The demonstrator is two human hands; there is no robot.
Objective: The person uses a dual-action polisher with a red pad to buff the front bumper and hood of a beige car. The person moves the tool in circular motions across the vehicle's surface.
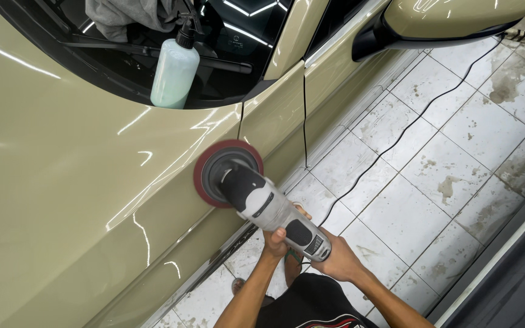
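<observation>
Stained white floor tiles (457,158) run beside a glossy beige car body (62,182). Above the polisher, a pale green pump bottle (174,73) stands at the windscreen base under a grey cloth (123,15); a black cord (396,136) trails across the tiles. The grey-and-black electric polisher (268,209) presses its red round pad (205,173) flat on the fender. Left hand (277,240) and right hand (335,261) both wrap the rear handle, arms stretched forward.

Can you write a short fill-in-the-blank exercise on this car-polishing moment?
1. Both hands grip the grey and black electric ____.
2. Its round red pad presses on the car's ____-coloured body panel.
3. The pale green pump bottle stands against the ____.
4. The black power cord trails across the tiled ____.

Missing: polisher; beige; windscreen; floor
</observation>
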